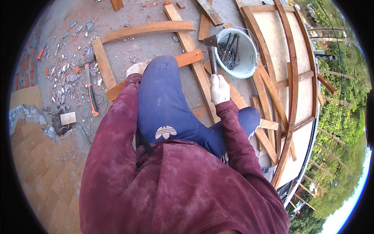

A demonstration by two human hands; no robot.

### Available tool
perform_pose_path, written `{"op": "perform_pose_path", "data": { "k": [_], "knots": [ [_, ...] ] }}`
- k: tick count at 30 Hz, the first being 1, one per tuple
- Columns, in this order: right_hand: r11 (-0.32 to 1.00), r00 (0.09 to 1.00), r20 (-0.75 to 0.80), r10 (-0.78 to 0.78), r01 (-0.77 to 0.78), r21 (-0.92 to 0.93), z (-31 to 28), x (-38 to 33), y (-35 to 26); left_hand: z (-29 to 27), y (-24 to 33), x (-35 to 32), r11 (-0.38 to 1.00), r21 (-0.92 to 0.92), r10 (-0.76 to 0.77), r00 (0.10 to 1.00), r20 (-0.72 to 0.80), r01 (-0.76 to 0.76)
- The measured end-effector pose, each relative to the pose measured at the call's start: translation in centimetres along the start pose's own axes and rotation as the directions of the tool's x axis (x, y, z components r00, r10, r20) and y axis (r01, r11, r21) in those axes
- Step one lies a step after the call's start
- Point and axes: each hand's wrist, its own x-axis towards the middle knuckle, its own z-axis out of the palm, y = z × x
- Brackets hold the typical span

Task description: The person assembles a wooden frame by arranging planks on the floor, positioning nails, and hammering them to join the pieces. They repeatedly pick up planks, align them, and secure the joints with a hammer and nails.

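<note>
My right hand (pixel 220 90), in a white knit glove, is closed round the handle of a hammer (pixel 212 62). Its dark, flared metal head points away from me, beside a pale bucket (pixel 249 54). Long nails (pixel 230 52) fill part of that bucket. My left hand (pixel 136 69), gloved in white too, is beside my raised knee, which hides its fingers. An orange-brown board (pixel 189 58) passes behind my knee, and its other end shows near my left forearm. It crosses a longer plank (pixel 198 76); a curved wooden piece (pixel 148 31) lies beyond my left hand.
An orange-handled hammer (pixel 90 91) lies on the floor at left, among rubble (pixel 64 80). Further left is a red-handled tool (pixel 40 54). Curved timber frames (pixel 290 78) and loose planks crowd the right, along an edge with greenery beyond. Tiles (pixel 43 156) cover the lower left.
</note>
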Motion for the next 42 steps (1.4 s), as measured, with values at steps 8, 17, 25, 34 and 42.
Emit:
{"op": "perform_pose_path", "data": {
  "k": [8,17,25,34,42],
  "knots": [
    [0.971,0.997,-0.009,-0.078,0.074,-0.225,3.5,1.0,6.8,2.8,-0.7,1.3,0.999,-0.042,-0.029,0.975,-0.221,0.02],
    [0.452,0.88,-0.209,-0.426,0.408,0.793,-5.9,5.6,-15.2,2.0,-1.2,-0.2,0.999,-0.048,-0.034,0.978,-0.208,0.025],
    [0.91,0.998,0.005,0.055,-0.048,-0.411,3.1,-0.5,9.9,0.1,2.0,-1.1,0.999,-0.051,-0.007,0.991,-0.137,0.0],
    [0.975,1.0,0.016,-0.01,0.013,-0.222,1.7,0.6,3.1,1.8,-0.5,0.1,0.992,-0.112,-0.072,0.982,-0.173,0.053],
    [0.796,0.937,-0.182,-0.299,0.35,0.493,-6.4,4.0,-16.2,0.9,0.4,-0.6,0.99,-0.103,-0.107,0.985,-0.139,0.093]
  ]
}}
